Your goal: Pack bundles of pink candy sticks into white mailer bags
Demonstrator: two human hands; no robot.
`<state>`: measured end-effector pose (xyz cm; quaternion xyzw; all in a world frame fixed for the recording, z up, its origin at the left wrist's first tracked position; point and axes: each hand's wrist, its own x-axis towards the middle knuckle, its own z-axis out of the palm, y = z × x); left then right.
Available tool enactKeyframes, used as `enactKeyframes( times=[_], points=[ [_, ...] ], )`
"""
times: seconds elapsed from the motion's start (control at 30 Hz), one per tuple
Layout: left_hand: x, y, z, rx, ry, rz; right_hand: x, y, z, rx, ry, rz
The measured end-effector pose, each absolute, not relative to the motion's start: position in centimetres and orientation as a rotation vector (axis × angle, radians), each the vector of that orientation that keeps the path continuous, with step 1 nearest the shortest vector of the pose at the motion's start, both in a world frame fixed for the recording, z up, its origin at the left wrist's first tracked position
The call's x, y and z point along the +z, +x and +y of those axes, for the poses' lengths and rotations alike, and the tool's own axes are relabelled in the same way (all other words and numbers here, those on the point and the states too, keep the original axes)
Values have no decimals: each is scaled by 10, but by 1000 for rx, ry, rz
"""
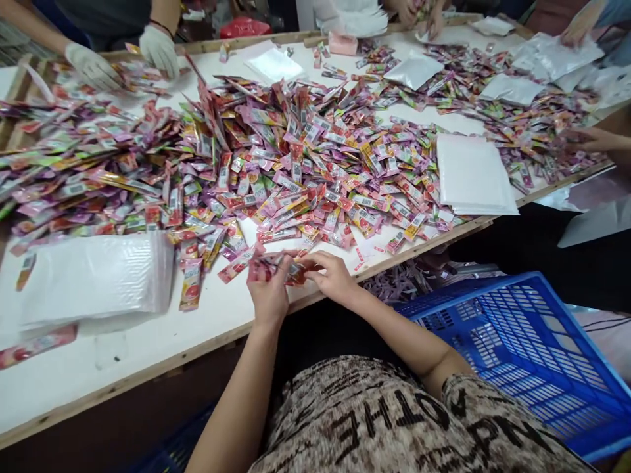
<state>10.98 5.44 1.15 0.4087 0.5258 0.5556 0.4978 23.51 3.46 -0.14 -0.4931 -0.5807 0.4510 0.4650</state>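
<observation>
Close to the table's front edge, my left hand is closed around a small bunch of stick sachets, pink and red with printed fruit. My right hand meets it from the right, thumb and fingers pinched on the sachets' right end. Just beyond both hands spreads a large heap of the same sachets, in pink, yellow and green. A single yellow and pink sachet lies on the white tabletop to the left of my left hand. How many sachets I hold cannot be made out.
A stack of white plastic bags lies at the left, another bag stack at the right. A blue crate stands beside me. Across the table, a co-worker's gloved hands touch sachets; other people's hands work at the right. A wooden rim edges the table.
</observation>
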Motion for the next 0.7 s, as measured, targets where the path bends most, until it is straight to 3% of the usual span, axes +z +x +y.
enactKeyframes(
  times=[0.2,0.4,0.47,0.7],
  points=[
    [5,94,42,1192,925,1333,-5,257,43,1101,-1174,-1587],
    [6,45,36,1145,1203,1850,18,427,106,235,-1924,-1278],
    [3,38,35,1127,1388,1949,21,461,130,125,-2073,-1198],
    [-5,40,34,1080,1699,1907,10,389,162,158,-2151,-1389]
  ],
)
